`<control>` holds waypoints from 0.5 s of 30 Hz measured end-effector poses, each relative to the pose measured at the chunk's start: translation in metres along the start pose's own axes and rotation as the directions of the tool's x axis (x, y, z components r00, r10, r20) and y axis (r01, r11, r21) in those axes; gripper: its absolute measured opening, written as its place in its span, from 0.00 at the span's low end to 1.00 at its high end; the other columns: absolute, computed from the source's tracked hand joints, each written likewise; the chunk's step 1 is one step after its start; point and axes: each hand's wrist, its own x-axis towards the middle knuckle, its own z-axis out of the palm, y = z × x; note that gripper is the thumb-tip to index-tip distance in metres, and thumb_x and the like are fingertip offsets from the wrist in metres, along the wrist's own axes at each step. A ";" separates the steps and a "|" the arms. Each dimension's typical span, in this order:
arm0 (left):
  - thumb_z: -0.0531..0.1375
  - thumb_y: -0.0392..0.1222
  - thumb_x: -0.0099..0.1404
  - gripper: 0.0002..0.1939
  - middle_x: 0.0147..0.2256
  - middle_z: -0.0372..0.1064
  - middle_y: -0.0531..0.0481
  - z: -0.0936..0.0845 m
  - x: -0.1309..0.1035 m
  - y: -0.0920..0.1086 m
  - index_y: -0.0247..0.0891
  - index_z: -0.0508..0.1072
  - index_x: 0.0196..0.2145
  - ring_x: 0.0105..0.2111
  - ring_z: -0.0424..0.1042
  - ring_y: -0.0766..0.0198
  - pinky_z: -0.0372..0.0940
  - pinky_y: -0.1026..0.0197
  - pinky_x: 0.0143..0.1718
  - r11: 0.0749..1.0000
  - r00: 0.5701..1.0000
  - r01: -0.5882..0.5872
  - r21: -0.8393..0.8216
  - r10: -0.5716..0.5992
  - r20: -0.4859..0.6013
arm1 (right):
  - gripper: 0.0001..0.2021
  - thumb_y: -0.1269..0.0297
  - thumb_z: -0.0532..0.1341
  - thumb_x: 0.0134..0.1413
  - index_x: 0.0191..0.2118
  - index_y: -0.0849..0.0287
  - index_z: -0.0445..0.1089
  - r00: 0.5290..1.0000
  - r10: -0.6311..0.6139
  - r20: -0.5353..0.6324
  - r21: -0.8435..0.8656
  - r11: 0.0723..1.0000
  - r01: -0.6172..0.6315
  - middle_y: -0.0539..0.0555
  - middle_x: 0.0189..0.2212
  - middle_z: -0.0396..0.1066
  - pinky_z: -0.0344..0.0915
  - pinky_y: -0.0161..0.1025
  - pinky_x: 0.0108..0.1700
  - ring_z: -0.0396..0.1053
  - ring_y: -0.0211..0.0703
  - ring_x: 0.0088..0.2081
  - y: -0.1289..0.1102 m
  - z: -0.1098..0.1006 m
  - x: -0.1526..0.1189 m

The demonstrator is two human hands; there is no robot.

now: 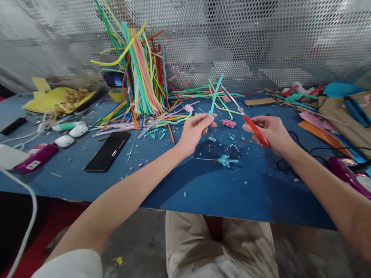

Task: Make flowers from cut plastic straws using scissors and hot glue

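- Nearest the camera, pale trousers (193, 246) and a white sleeve (71, 267) are seen, lower than the front edge of the worktop (220, 198).
- A light-blue pipe cleaner (217, 93) is held up above the worktop, leaning slightly.
- Its lower end is pinched between the thumb and fingers of the left hand (198, 129).
- The scissors (242, 112) are gripped by their red handle in the right hand (270, 132), tip pointed up beside the pipe cleaner; whether the two are touching, or the blades parted, cannot be told.
- The step in hand is judged to be cutting or trimming; for a cut, the pipe cleaner would need to be steadied and the blades set across it.
- Nearer the body, a blue cluster (225, 160) is laid on the worktop, with a thin wire (203, 159) leading from it.
- Farther back, a pink fuzzy piece (229, 123) is seen between the hands.
- To the left, a black phone (107, 151) is laid flat, and a bundle of coloured pipe cleaners (142, 67) is stood behind it.
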 end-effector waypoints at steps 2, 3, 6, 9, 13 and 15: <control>0.65 0.50 0.61 0.15 0.31 0.75 0.51 -0.002 0.001 0.001 0.42 0.80 0.44 0.23 0.60 0.74 0.56 0.67 0.25 1.000 1.000 -0.001 -0.007 0.001 0.000 | 0.21 0.43 0.69 0.45 0.37 0.56 0.75 0.995 0.029 0.091 0.071 0.997 -0.035 0.52 0.24 0.71 0.59 0.39 0.22 0.62 0.38 0.21 -0.005 0.003 -0.003; 0.65 0.50 0.61 0.15 0.31 0.74 0.52 -0.002 0.001 0.001 0.42 0.80 0.44 0.23 0.59 0.74 0.55 0.67 0.25 1.000 1.000 -0.004 -0.013 0.004 0.003 | 0.21 0.44 0.70 0.44 0.37 0.56 0.74 0.992 0.039 0.120 0.071 0.996 -0.047 0.52 0.25 0.71 0.61 0.40 0.24 0.64 0.39 0.22 -0.006 0.005 -0.004; 0.65 0.48 0.61 0.13 0.29 0.72 0.53 -0.003 0.001 0.001 0.42 0.80 0.42 0.23 0.59 0.74 0.55 0.67 0.25 0.999 1.000 -0.016 -0.033 0.017 0.021 | 0.20 0.46 0.70 0.45 0.39 0.54 0.73 0.975 0.067 0.213 0.044 0.996 -0.079 0.52 0.29 0.73 0.67 0.42 0.31 0.69 0.42 0.29 -0.008 0.007 -0.005; 0.64 0.46 0.61 0.10 0.26 0.69 0.54 -0.003 0.002 0.001 0.40 0.80 0.38 0.23 0.59 0.73 0.55 0.67 0.25 0.998 0.999 -0.031 -0.046 0.032 0.019 | 0.19 0.48 0.68 0.48 0.43 0.53 0.71 0.960 0.043 0.276 -0.007 0.999 -0.043 0.53 0.35 0.74 0.69 0.45 0.35 0.71 0.45 0.34 -0.006 0.007 -0.004; 0.62 0.45 0.62 0.08 0.26 0.67 0.55 -0.004 0.003 0.001 0.40 0.78 0.37 0.23 0.59 0.73 0.56 0.66 0.26 0.991 0.995 -0.102 -0.082 0.100 -0.032 | 0.19 0.47 0.67 0.51 0.44 0.52 0.67 0.949 0.023 0.316 -0.061 0.998 -0.004 0.52 0.35 0.73 0.68 0.44 0.35 0.69 0.45 0.34 0.001 0.004 -0.002; 0.62 0.45 0.62 0.08 0.26 0.67 0.55 -0.005 0.003 0.002 0.41 0.78 0.38 0.22 0.58 0.73 0.56 0.66 0.26 0.989 0.993 -0.118 -0.084 0.116 -0.028 | 0.20 0.47 0.67 0.50 0.43 0.52 0.66 0.944 0.025 0.328 -0.063 0.998 -0.005 0.52 0.35 0.72 0.68 0.44 0.35 0.69 0.45 0.34 0.002 0.004 -0.002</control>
